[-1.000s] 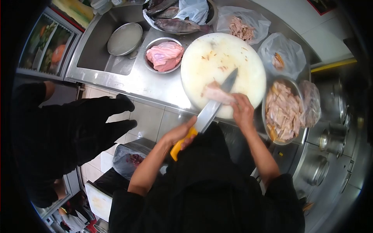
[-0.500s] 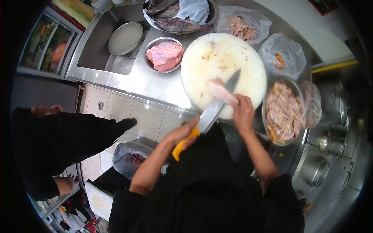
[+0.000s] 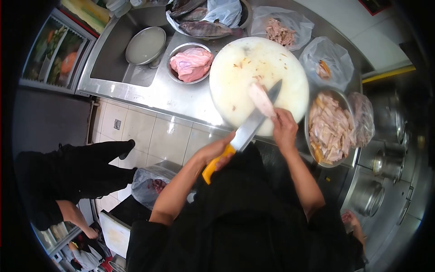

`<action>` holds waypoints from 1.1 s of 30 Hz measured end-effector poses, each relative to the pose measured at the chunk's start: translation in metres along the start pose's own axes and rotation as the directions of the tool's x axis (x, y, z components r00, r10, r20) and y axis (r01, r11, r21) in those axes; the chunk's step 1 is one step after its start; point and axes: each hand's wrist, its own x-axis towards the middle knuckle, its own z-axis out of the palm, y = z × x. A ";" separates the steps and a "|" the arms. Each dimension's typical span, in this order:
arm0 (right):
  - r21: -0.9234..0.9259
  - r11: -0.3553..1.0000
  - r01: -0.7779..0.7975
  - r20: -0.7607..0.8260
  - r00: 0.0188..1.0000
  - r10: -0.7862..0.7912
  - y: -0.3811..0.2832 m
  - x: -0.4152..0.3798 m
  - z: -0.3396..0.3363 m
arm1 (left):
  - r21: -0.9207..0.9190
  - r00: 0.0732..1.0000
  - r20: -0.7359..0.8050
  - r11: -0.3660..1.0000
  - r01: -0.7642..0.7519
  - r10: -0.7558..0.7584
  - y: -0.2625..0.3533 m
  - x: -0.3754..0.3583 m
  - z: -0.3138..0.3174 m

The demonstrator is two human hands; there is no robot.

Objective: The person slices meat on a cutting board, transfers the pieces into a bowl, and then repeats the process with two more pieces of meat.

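My left hand (image 3: 217, 153) is closed around the yellow handle of a large kitchen knife (image 3: 248, 130). Its broad blade points up and right over the round white cutting board (image 3: 226, 86). Between the fingers of my right hand (image 3: 285, 129) is one end of a pale, elongated piece of meat (image 3: 261, 99). That piece lies across the blade, covering part of it, and its far end rests over the board. Small orange-brown scraps are scattered on the board. Right of my right hand is an oval metal tray (image 3: 310, 147) heaped with cut pale meat (image 3: 331, 127).
Left of the board stands a metal bowl (image 3: 173, 76) of pink raw meat (image 3: 192, 63). Behind it is a basin with whole fish (image 3: 206, 29). Plastic bags (image 3: 301, 22) (image 3: 342, 56) lie at the back right. A co-worker (image 3: 81, 177) is at left; another person's hand (image 3: 350, 218) shows lower right.
The meat piece has turned more upright, its far end moving up and right. The co-worker at left has shifted stance, and another person's hand has appeared at lower right.
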 end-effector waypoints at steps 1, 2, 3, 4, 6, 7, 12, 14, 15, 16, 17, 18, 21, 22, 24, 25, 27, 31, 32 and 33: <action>-0.029 1.000 0.011 -0.008 1.000 -0.011 0.001 0.001 0.000 | -0.009 1.000 -0.005 1.000 0.026 -0.026 -0.002 -0.002 -0.001; -0.057 0.998 0.021 -0.015 1.000 -0.022 0.002 0.001 0.000 | -0.019 0.999 -0.010 0.998 0.053 -0.054 -0.006 -0.005 -0.002; -0.075 0.996 0.038 -0.015 0.999 -0.039 0.002 0.002 -0.001 | -0.031 0.997 -0.016 0.996 0.081 -0.082 -0.008 -0.006 -0.002; -0.091 0.994 0.054 -0.013 0.998 -0.056 0.002 0.002 -0.003 | -0.028 0.997 -0.026 0.997 0.073 -0.074 -0.008 -0.006 -0.001; -0.103 0.993 0.053 0.005 0.999 -0.053 0.003 0.003 -0.005 | -0.029 0.997 -0.050 0.998 0.054 -0.055 -0.008 -0.005 0.002; -0.100 0.994 0.034 0.016 0.999 -0.033 0.004 0.005 -0.006 | -0.028 0.998 -0.042 0.998 0.051 -0.052 -0.008 -0.005 0.002; -0.076 0.997 0.001 0.182 0.983 0.013 0.007 0.022 -0.020 | -0.037 0.999 -0.031 0.999 0.024 -0.025 -0.013 -0.001 -0.001; -0.054 0.997 -0.056 0.306 0.949 0.070 0.004 0.042 -0.027 | -0.017 0.998 -0.054 1.000 0.013 -0.014 -0.014 -0.002 0.001; -0.095 0.995 -0.003 0.301 0.953 0.031 0.002 0.052 -0.024 | -0.005 0.998 -0.063 1.000 0.008 -0.009 -0.013 -0.002 0.002; -0.138 0.989 0.047 0.299 0.954 -0.003 -0.001 0.063 -0.018 | -0.003 0.998 -0.068 1.000 0.005 -0.005 -0.011 -0.003 0.004; -0.180 0.979 0.094 0.301 0.953 -0.036 -0.005 0.071 -0.012 | -0.002 0.997 -0.072 1.000 0.004 -0.004 -0.009 -0.005 0.007; -0.266 0.960 0.092 0.373 0.928 0.014 -0.014 0.079 -0.006 | 0.000 0.997 -0.078 1.000 0.003 -0.003 -0.009 -0.006 0.009; -0.440 0.887 0.139 0.545 0.826 0.141 -0.030 0.106 0.015 | -0.015 0.994 -0.095 0.998 0.055 -0.056 -0.006 -0.008 0.010; -0.456 0.874 0.165 0.594 0.789 0.161 -0.023 0.114 0.025 | -0.009 0.996 -0.085 0.999 0.039 -0.039 -0.004 -0.006 0.008; -0.482 0.857 0.183 0.650 0.730 0.210 -0.020 0.126 0.032 | -0.016 0.998 -0.059 1.000 0.020 -0.021 -0.010 -0.004 0.006; -0.492 0.854 0.173 0.661 0.712 0.236 -0.025 0.129 0.032 | -0.031 0.999 -0.044 0.999 0.016 -0.017 -0.011 -0.003 0.005; -0.529 0.835 0.153 0.672 0.676 0.302 -0.028 0.133 0.034 | -0.072 0.999 0.011 0.996 0.043 -0.042 -0.011 -0.004 0.001; -0.302 0.944 0.134 0.802 0.571 0.175 -0.026 0.152 0.007 | -0.045 0.997 -0.058 0.998 0.052 -0.055 -0.012 -0.008 0.001; -0.208 0.970 0.129 0.790 0.606 0.088 -0.024 0.147 -0.001 | -0.022 0.997 -0.072 0.999 0.029 -0.030 -0.012 -0.009 0.002; -0.112 0.986 0.127 0.768 0.640 0.005 -0.022 0.139 -0.009 | 0.001 0.996 -0.084 1.000 0.007 -0.007 -0.012 -0.009 0.002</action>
